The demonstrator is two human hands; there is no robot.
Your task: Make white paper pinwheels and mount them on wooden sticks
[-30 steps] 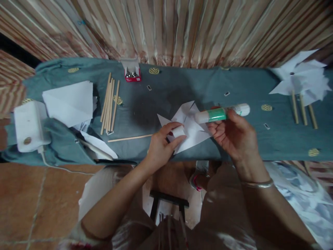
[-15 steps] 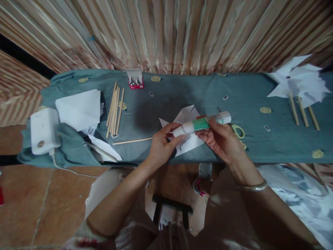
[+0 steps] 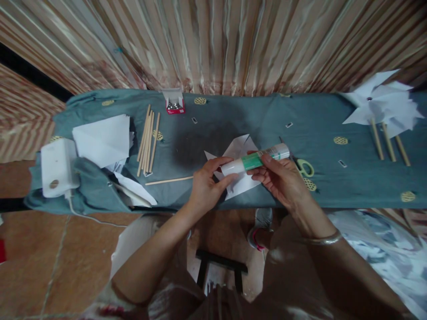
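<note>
A glue stick point(image 3: 254, 160) is spanning the gap between both hands, above the paper point(image 3: 243, 184).
The left hand point(image 3: 208, 184) is pinching its white cap point(image 3: 232, 167) between thumb and fingers; the right hand point(image 3: 280, 180), half curled, is gripping the body. The long axis is running left to right, the right end slanting away from the person.

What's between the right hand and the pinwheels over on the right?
In the head view, green-handled scissors lie close beside the right hand; past them, patterned tablecloth stretches to the pinwheels.
</note>
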